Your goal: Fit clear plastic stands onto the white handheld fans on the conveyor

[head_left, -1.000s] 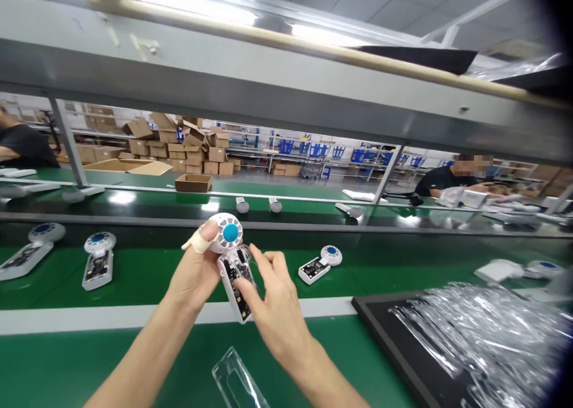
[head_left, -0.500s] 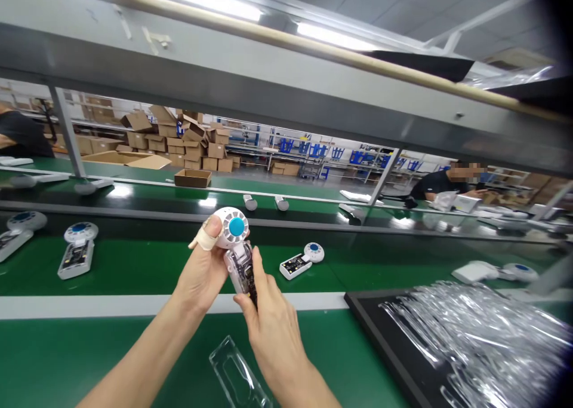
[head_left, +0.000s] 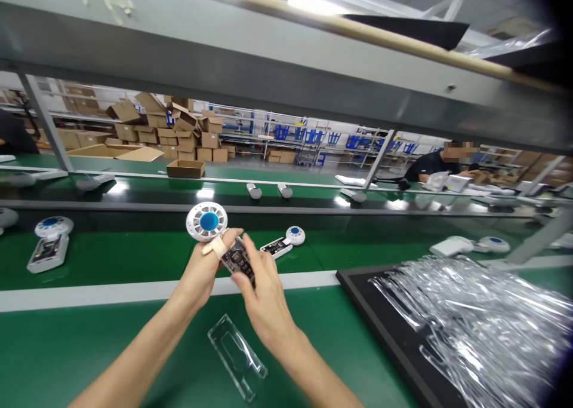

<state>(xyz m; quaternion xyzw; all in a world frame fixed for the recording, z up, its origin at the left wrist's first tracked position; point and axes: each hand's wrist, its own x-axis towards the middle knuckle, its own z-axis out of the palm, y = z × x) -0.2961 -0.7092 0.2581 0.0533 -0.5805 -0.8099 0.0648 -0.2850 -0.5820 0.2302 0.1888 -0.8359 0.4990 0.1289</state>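
My left hand (head_left: 200,272), with a pale wrap on its thumb, grips a white handheld fan (head_left: 207,221) just below its round, blue-centred head. The fan tilts, its head pointing up and left, and a dark circuit board shows in the open face of its handle. Around the lower handle close the fingers and thumb of my right hand (head_left: 265,294); its far fingers are hidden. A clear plastic cover (head_left: 237,347) lies on the green bench below my hands. Just beyond my right hand, another fan (head_left: 295,235) rests on the green belt.
At the right, a black tray (head_left: 376,330) holds a heap of clear plastic covers (head_left: 483,312). More fans lie on the belt, one at left (head_left: 50,247) and another at right (head_left: 495,244). A metal beam (head_left: 268,73) crosses overhead. A person (head_left: 434,163) sits across the line.
The fan head has swung left and turned more face-on. My left thumb has shifted from the head to the neck and upper handle. The fans on the near belt appear further left.
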